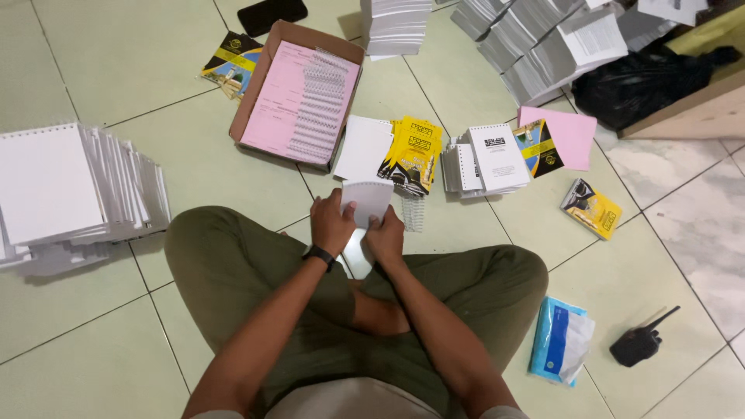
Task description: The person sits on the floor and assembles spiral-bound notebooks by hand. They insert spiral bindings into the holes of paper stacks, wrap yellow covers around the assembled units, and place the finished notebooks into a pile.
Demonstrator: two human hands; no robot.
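Above the person's crossed legs on the tiled floor, left hand and right hand both grasp a small white notepad, near a yellow-covered booklet stack.

Small white notepad, punched holes along top edge. Held upright, slightly tilted, above the floor in front of crossed legs.
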